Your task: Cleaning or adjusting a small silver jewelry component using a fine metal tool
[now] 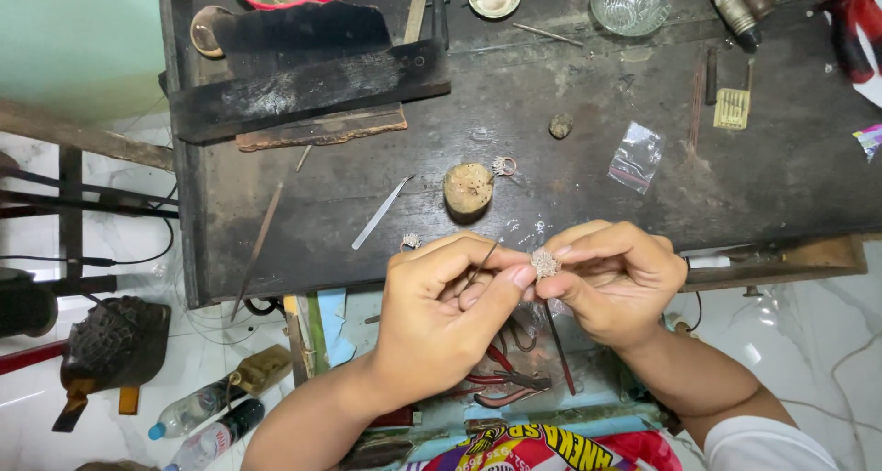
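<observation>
Both my left hand (pixel 441 310) and right hand (pixel 616 283) are pinching this little silver filigree piece (pixel 546 264) between fingertips, just past the workbench (pixel 551 204) edge; left's also gripping a thin tool (pixel 482 261).

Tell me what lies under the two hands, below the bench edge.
Under the left hand and right hand lie red-handled pliers in an open drawer. The hands cover the rest.

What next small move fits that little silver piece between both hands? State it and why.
Probably bring the thin tool in the left hand onto the silver piece. The right hand already pinches the piece at its fingertips, and the tool's tip sits just beside it.
</observation>
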